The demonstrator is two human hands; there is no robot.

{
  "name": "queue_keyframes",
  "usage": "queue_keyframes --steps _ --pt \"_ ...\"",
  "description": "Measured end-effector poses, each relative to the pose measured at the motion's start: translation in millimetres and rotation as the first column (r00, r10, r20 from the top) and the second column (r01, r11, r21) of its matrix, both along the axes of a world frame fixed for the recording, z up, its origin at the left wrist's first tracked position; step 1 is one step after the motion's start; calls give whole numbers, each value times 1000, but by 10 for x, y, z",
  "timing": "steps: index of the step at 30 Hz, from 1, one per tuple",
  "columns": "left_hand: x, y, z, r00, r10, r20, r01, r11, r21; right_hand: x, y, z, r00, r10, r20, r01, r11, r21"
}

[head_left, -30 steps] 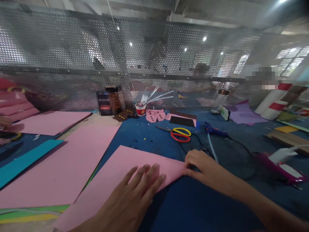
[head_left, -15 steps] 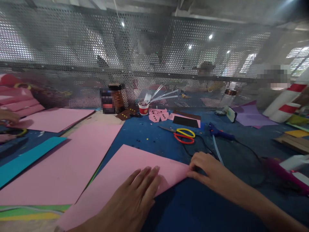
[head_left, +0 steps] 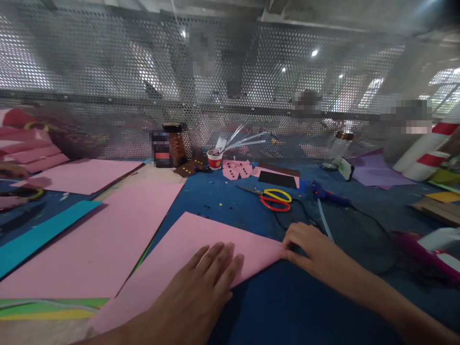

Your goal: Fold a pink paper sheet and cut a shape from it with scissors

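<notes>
A pink paper sheet (head_left: 201, 235) lies folded in front of me, one corner pointing right. Flat on its lower part rests my left hand (head_left: 204, 282), fingers stretched out and slightly apart. At the right corner, my right hand (head_left: 305, 247) pinches the paper between thumb and bent fingers. Beyond that hand lie scissors (head_left: 275, 199) with one yellow and one red handle. A blue glue gun (head_left: 328, 194) with its cord is a little farther right.
Left are a larger pink sheet (head_left: 108, 239), a teal strip (head_left: 46, 235) and another person's hand (head_left: 12, 170). At the back stand a paper cup (head_left: 214, 160) with clear sticks and a dark jar (head_left: 175, 146). A magenta tool (head_left: 427, 254) lies right; perforated metal panels (head_left: 230, 96) rise behind.
My left hand's fingers have shifted slightly on the paper, the index finger moving a little right. My right hand keeps its pinch on the corner. The whole view has moved very slightly.
</notes>
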State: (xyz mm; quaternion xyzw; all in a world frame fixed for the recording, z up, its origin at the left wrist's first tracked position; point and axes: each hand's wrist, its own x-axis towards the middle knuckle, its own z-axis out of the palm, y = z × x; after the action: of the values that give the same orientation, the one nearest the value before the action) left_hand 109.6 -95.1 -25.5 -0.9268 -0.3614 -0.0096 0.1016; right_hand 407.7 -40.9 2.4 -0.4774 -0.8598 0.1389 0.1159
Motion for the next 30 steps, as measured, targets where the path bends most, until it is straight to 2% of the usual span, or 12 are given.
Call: queue_keyframes --steps 7,18,30 --pt "-9 -17 -59 999 25 47 -26 1000 15 23 -2 1 1000 2 -17 -3 1000 -17" --pt "20 -42 10 998 54 36 -53 998 -17 48 -15 7 1000 -8 -21 8 1000 -5" --pt "-10 -40 -123 996 79 32 -81 996 46 74 -25 22 1000 -19 -21 19 1000 8"
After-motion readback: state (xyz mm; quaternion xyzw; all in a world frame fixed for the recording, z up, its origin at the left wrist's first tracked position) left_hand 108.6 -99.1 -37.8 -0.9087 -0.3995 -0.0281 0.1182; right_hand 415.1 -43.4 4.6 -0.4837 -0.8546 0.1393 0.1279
